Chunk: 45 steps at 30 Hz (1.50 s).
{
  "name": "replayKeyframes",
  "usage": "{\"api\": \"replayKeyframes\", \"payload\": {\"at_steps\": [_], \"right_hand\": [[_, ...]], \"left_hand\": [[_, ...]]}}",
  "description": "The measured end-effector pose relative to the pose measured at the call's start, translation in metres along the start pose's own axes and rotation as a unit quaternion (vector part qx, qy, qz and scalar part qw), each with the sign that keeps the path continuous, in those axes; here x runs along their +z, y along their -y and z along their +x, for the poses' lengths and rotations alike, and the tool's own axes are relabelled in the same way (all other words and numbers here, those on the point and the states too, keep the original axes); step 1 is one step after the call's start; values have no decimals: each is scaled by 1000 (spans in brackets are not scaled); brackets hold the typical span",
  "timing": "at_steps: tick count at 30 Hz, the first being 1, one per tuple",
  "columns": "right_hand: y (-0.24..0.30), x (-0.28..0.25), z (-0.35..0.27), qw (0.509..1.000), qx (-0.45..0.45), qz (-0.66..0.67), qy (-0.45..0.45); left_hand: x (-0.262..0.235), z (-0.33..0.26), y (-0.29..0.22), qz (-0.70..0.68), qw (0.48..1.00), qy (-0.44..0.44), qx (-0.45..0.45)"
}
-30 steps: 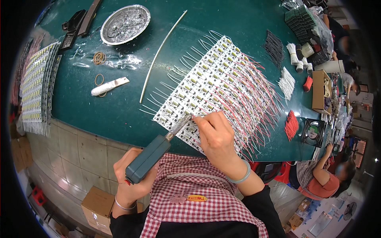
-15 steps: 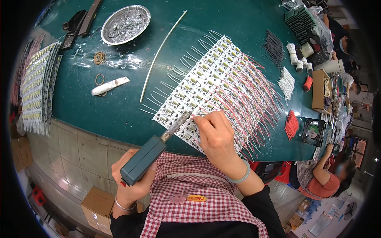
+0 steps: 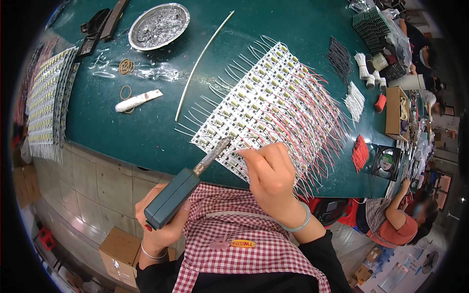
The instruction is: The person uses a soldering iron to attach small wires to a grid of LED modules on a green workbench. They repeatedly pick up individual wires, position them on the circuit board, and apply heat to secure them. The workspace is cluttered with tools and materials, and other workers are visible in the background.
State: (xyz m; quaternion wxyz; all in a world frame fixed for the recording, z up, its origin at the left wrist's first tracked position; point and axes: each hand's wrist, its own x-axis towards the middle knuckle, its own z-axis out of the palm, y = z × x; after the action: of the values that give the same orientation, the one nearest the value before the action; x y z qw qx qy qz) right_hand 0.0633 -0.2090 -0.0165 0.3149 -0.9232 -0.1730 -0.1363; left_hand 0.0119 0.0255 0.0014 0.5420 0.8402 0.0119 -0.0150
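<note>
My left hand (image 3: 163, 215) is wrapped round the dark green body of a soldering gun (image 3: 173, 198). Its long, dirty metal tip (image 3: 215, 155) reaches up to the right and meets the near-left part of a panel of white circuit boards (image 3: 244, 115). Rows of small yellowish parts cover the panel. White wires stick out along its far-left side, and red and white wires (image 3: 312, 122) spread over its right side. Just right of the tip, my right hand (image 3: 271, 171) is closed in a pinch over the boards, on what looks like a thin wire, mostly hidden by the fingers.
A metal bowl (image 3: 159, 27), rubber bands (image 3: 126, 67), a white wrapped stick (image 3: 139, 101) and a long pale rod (image 3: 202, 61) lie left. More boards (image 3: 49, 102) stand at the far left. Wire bundles (image 3: 360, 154) and a fan (image 3: 387, 161) are right; a co-worker (image 3: 398, 219) sits beyond.
The panel and other table items appear shifted slightly in view. My right hand has drawn a little to the right and nearer me; the soldering gun's tip still touches the boards.
</note>
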Motion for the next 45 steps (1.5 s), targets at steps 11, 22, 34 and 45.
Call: {"api": "replayKeyframes", "payload": {"at_steps": [11, 22, 34, 45], "right_hand": [[-5, 17, -6, 1000, 13, 13, 19], [-5, 18, -6, 1000, 9, 4, 16], [-4, 18, -6, 1000, 9, 2, 20], [2, 16, -9, 1000, 1, 0, -13]], "left_hand": [[1, -5, 3, 21, 998, -26, 45], [4, -2, 3, 26, 998, -21, 59], [-2, -8, 5, -3, 999, -26, 28], [-7, -14, 4, -13, 1000, -18, -1]]}}
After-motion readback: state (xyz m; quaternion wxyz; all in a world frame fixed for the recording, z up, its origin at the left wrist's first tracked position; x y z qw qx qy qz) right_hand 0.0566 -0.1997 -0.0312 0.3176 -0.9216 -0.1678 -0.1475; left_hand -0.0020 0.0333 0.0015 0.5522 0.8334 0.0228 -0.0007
